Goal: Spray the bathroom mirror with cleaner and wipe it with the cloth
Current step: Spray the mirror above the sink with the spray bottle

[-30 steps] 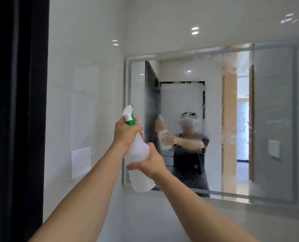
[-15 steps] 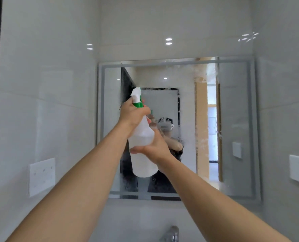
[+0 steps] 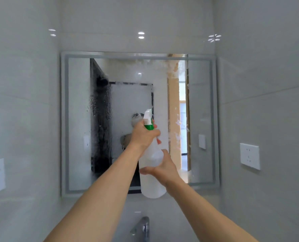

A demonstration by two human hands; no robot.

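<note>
Left hand (image 3: 142, 135) wraps the neck of the spray bottle (image 3: 151, 169), finger on trigger; right hand (image 3: 163, 169) clasps its body; nozzle faces the mirror (image 3: 78, 119), already wet with droplets and foam; risks: overspray runs to the faucet (image 3: 142, 226), wet bottle slips; cloth not in view.

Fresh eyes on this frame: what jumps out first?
Dead centre, a translucent spray bottle with a white and green head is held up at the mirror: the left hand grips its neck, the right hand steadies its body. The glass is streaked with droplets left of centre and foamy patches toward the upper right. A tap pokes in at the bottom edge.
</note>
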